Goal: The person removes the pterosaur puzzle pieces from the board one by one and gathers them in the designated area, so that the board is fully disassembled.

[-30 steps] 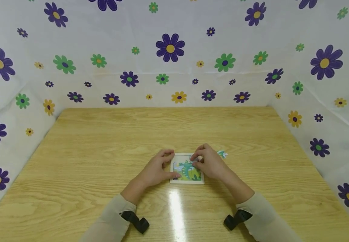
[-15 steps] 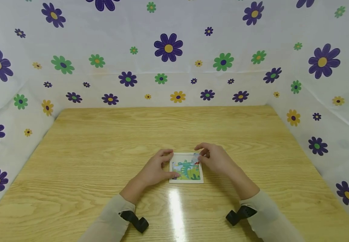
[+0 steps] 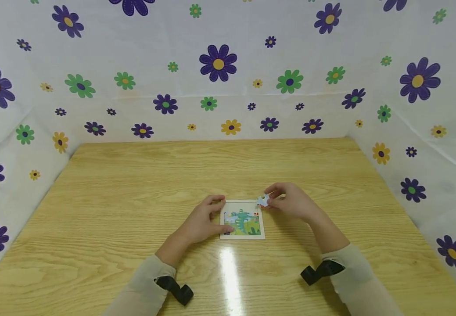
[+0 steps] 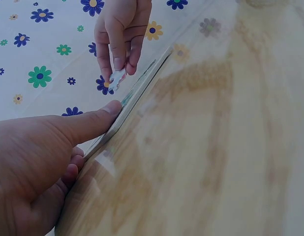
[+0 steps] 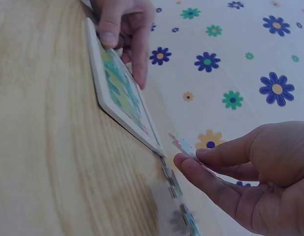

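A small jigsaw puzzle in a white frame (image 3: 242, 237) lies on the table, showing a green dinosaur picture (image 3: 240, 223). Its upper strip is bare. My left hand (image 3: 199, 224) grips the frame's left side, thumb on the picture near the lower corner and fingers at the upper corner. In my right hand (image 3: 294, 202), thumb and fingers pinch a pale blue puzzle piece (image 3: 262, 201) with a bit of red, tilted up over the frame's top right corner. The right wrist view has this piece (image 5: 184, 146) edge-on, just past the frame's corner.
Loose puzzle pieces (image 5: 172, 181) lie on the wooden table (image 3: 152, 184) beside the frame; the right hand hides them in the head view. A flower-printed cloth (image 3: 133, 52) walls off the table's back and sides. Black wrist cameras (image 3: 180, 293) sit on both sleeves.
My right hand has drawn back to the right from over the frame's upper right, carrying the piece, which now stands tilted at the corner. The left hand keeps its hold on the frame.
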The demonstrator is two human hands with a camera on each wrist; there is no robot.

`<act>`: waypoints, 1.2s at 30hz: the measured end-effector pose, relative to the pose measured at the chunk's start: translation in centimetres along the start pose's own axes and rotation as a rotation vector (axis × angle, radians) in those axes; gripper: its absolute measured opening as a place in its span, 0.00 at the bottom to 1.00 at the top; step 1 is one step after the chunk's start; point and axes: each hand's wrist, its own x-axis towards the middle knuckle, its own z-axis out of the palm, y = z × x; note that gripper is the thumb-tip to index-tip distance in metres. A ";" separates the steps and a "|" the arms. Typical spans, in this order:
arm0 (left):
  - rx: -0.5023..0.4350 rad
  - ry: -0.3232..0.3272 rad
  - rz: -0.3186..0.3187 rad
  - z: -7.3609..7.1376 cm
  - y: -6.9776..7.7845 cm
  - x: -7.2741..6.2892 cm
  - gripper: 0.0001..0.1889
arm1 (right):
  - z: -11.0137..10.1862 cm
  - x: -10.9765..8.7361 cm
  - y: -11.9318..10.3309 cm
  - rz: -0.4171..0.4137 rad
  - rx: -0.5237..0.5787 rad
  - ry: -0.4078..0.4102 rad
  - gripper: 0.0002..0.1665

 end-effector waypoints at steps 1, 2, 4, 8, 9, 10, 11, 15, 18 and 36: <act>0.001 -0.001 0.000 0.0 0.0 0.0 0.46 | -0.3 0.0 0.1 0.005 0.008 0.002 0.16; 0.004 -0.001 0.001 0.0 0.0 0.0 0.46 | -0.5 0.0 0.3 0.008 0.025 -0.002 0.16; 0.010 0.000 0.001 0.0 0.0 0.0 0.45 | -1.1 0.0 0.7 0.004 0.046 -0.007 0.17; 0.013 -0.002 -0.003 0.0 0.0 0.0 0.45 | -2.1 -0.1 1.3 0.009 0.084 -0.010 0.18; 0.008 -0.002 -0.005 0.0 0.0 0.0 0.45 | -2.4 -0.1 1.3 0.009 0.086 -0.011 0.18; 0.004 -0.003 -0.007 0.0 0.0 0.1 0.45 | -2.6 -0.1 1.4 0.014 0.090 -0.010 0.19; 0.000 -0.003 -0.007 0.0 0.0 0.1 0.45 | -2.8 -0.2 1.5 0.021 0.097 -0.011 0.19; -0.018 0.001 -0.011 0.0 0.0 0.1 0.46 | -3.5 -0.2 1.8 0.053 0.105 -0.009 0.18; -0.021 0.003 -0.014 0.1 0.0 0.1 0.46 | -4.1 -0.3 2.3 0.068 0.114 -0.011 0.18; -0.014 -0.003 -0.012 0.3 -0.4 0.2 0.46 | -6.6 -1.1 4.0 0.214 0.132 0.006 0.22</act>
